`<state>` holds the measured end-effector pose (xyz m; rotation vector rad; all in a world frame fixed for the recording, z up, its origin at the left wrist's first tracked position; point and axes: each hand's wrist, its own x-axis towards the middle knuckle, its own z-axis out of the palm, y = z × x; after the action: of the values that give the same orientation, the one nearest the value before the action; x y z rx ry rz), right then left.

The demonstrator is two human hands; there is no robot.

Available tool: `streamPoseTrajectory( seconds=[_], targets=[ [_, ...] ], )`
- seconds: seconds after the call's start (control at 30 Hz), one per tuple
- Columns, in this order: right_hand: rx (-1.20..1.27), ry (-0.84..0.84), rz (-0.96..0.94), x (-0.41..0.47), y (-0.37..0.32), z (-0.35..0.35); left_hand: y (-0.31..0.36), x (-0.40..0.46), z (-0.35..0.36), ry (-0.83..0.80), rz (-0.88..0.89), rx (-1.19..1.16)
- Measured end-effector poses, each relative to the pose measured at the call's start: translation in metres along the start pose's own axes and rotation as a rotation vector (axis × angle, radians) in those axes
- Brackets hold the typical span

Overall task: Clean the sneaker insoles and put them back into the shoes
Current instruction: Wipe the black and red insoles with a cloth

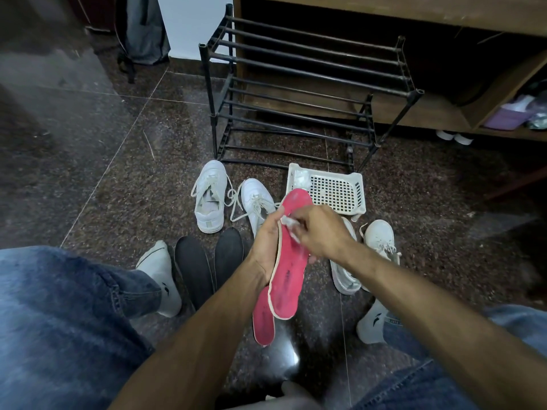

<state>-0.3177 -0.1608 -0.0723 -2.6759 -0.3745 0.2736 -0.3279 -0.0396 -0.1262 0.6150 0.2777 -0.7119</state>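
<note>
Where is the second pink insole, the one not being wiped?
In the head view, the second pink insole lies on the floor at centre, partly under the held pink insole.

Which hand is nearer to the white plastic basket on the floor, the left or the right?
Right. The right hand, pinching a white wipe against the red insole, sits just below the white plastic basket. The left hand holds the insole's left edge, farther from the basket.

floor [118, 179] | sneakers [209, 196], black insoles [194, 267], basket [337, 187], rack [296, 93]
</note>
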Motion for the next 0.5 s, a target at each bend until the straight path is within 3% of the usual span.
streamPoseTrajectory(
  seconds=[0.2, 0.33, 0.5],
  targets=[
    [-0.128, -0.148, -0.126, -0.012, 0.007, 0.009, -0.011, 0.007, -0.011, 0.082, -0.093, 0.017],
    [-0.356, -0.048, -0.148, 0.004, 0.014, 0.005, -0.015, 0.006, -0.008, 0.105, -0.094, 0.143],
    [-0.236, 0.166, 0.138, 0.031, 0.023, -0.010, -0.006, -0.002, -0.010, 0.020, -0.146, 0.184]
  ],
)
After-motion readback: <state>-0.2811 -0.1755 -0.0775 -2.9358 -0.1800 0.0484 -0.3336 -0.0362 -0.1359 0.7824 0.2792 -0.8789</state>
